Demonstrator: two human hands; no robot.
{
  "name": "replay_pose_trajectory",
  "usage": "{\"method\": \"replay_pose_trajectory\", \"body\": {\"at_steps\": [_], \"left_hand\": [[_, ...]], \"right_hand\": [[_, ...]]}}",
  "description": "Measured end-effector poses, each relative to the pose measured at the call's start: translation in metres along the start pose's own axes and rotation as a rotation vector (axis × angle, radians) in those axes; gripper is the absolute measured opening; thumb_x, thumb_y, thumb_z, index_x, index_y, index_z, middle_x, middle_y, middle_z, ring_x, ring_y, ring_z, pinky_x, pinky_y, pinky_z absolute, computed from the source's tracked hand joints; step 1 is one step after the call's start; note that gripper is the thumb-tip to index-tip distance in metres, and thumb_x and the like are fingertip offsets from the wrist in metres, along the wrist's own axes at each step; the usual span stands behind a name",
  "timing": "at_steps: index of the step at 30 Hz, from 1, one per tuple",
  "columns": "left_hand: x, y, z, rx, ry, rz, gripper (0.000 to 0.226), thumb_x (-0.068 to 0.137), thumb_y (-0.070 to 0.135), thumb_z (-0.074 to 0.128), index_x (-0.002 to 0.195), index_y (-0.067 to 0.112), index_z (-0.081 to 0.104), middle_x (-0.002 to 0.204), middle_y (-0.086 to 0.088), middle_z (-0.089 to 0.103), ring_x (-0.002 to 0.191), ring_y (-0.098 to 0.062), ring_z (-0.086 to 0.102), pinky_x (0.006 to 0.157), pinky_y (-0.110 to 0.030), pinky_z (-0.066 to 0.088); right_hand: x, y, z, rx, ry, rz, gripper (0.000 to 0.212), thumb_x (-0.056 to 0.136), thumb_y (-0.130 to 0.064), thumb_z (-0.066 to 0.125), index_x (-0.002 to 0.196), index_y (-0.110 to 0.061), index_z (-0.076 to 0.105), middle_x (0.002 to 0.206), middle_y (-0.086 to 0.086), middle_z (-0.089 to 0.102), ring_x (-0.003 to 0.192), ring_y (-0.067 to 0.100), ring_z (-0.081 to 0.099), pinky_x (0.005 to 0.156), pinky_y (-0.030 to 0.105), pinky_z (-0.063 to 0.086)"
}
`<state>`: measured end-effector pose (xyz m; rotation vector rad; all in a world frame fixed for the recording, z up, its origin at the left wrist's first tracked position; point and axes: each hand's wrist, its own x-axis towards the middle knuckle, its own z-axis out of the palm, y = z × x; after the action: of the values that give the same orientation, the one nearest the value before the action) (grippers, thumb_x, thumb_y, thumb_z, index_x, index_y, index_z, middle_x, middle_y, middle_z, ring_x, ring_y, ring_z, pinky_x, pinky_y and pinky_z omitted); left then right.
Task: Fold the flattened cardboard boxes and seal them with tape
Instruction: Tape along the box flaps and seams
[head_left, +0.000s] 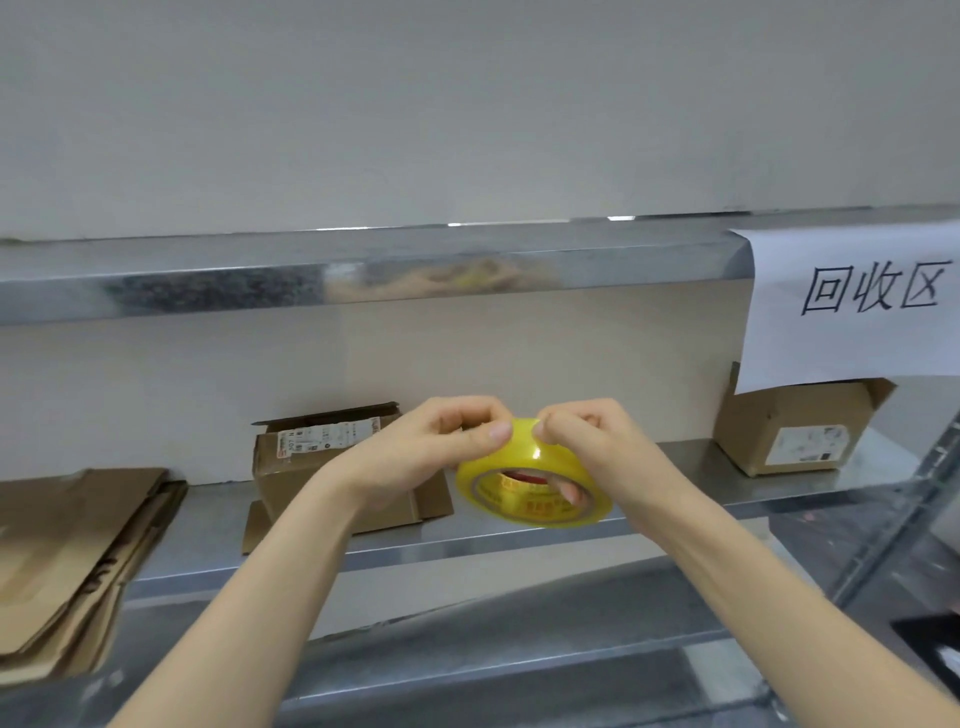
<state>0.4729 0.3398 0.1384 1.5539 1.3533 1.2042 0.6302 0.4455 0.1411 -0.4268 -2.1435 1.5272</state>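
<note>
Yellow tape roll (532, 480), core print unreadable, is held over the front edge of the metal shelf (519, 540). Left hand (431, 447) pinches its top rim; right hand (587, 441) grips it, a finger through the core. Paper sign (857, 306) reads "回收区". Open box (332, 457) and right box (795, 431) bear illegible shipping labels, bare shelf between them. Flattened cardboard (67, 561) lies stacked far left.
</note>
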Motion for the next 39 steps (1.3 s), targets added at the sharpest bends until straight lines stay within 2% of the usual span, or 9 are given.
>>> {"method": "replay_pose_trajectory", "body": {"at_steps": [3,8,14,16,18,23,29,34,39], "left_hand": [[-0.002,0.003,-0.009,0.037,-0.005,-0.007,0.04,0.08,0.051,0.068,0.09,0.013,0.066,0.084,-0.002,0.061,0.079,-0.012,0.054,0.07,-0.02,0.043],[-0.007,-0.002,-0.022,-0.046,0.024,-0.009,0.023,0.085,0.036,0.057,0.088,0.015,0.066,0.085,-0.006,0.059,0.08,-0.017,0.054,0.072,-0.023,0.043],[-0.003,0.002,-0.033,-0.031,-0.013,-0.065,0.027,0.087,0.034,0.058,0.093,0.009,0.067,0.091,-0.01,0.06,0.086,-0.023,0.053,0.079,-0.034,0.039],[0.001,0.008,-0.034,0.016,-0.023,-0.067,0.028,0.085,0.036,0.061,0.085,0.008,0.065,0.082,-0.006,0.059,0.08,-0.017,0.053,0.073,-0.028,0.039],[0.002,0.012,-0.033,0.101,-0.034,-0.034,0.02,0.085,0.036,0.063,0.072,0.02,0.063,0.07,0.005,0.054,0.067,-0.008,0.048,0.063,-0.017,0.037],[-0.003,-0.002,-0.041,0.008,-0.002,0.017,0.021,0.081,0.041,0.059,0.072,0.022,0.06,0.071,0.003,0.052,0.067,-0.01,0.046,0.061,-0.019,0.036],[-0.001,-0.007,-0.039,-0.046,-0.012,-0.022,0.021,0.08,0.038,0.061,0.074,0.018,0.06,0.075,0.0,0.051,0.07,-0.012,0.046,0.064,-0.017,0.039],[0.005,0.0,-0.033,0.187,-0.05,0.035,0.031,0.081,0.05,0.06,0.074,0.019,0.061,0.077,-0.002,0.056,0.074,-0.009,0.049,0.065,-0.019,0.037],[0.0,-0.013,-0.032,-0.022,-0.041,0.071,0.026,0.082,0.045,0.065,0.074,0.021,0.058,0.077,-0.003,0.052,0.071,-0.013,0.046,0.063,-0.022,0.035]], "right_hand": [[0.003,0.002,-0.001,0.032,-0.068,-0.006,0.027,0.071,-0.023,0.051,0.053,-0.004,0.049,0.04,0.003,0.048,0.04,0.014,0.041,0.048,0.025,0.034],[0.006,-0.003,-0.007,0.003,-0.262,-0.031,0.043,0.064,-0.032,0.055,0.072,0.011,0.055,0.049,0.004,0.055,0.055,0.025,0.037,0.052,0.052,0.027],[0.016,-0.009,0.011,-0.013,-0.046,-0.013,0.028,0.072,-0.022,0.047,0.049,-0.005,0.048,0.039,0.004,0.045,0.05,0.023,0.034,0.054,0.044,0.03],[0.02,-0.009,0.016,-0.023,-0.01,-0.004,0.026,0.07,-0.024,0.049,0.047,-0.012,0.049,0.039,0.005,0.045,0.051,0.025,0.035,0.055,0.043,0.03],[0.021,-0.009,0.019,-0.036,-0.036,0.0,0.025,0.066,-0.027,0.05,0.051,-0.007,0.053,0.041,0.007,0.049,0.051,0.025,0.037,0.055,0.041,0.031],[0.02,-0.01,0.009,-0.021,-0.163,-0.028,0.024,0.065,-0.012,0.042,0.071,-0.004,0.064,0.053,0.006,0.061,0.056,0.012,0.051,0.057,0.024,0.04],[0.018,-0.007,0.012,-0.015,-0.111,-0.013,0.01,0.062,-0.025,0.054,0.061,-0.018,0.062,0.051,0.009,0.058,0.057,0.022,0.046,0.057,0.032,0.034],[0.018,-0.002,0.017,-0.023,-0.069,0.028,0.027,0.057,-0.033,0.055,0.063,-0.008,0.061,0.05,0.008,0.056,0.058,0.023,0.045,0.062,0.039,0.033],[0.012,0.001,0.008,0.029,-0.153,-0.027,0.025,0.055,-0.031,0.053,0.071,-0.024,0.07,0.063,0.005,0.062,0.068,0.029,0.042,0.063,0.041,0.028]]}}
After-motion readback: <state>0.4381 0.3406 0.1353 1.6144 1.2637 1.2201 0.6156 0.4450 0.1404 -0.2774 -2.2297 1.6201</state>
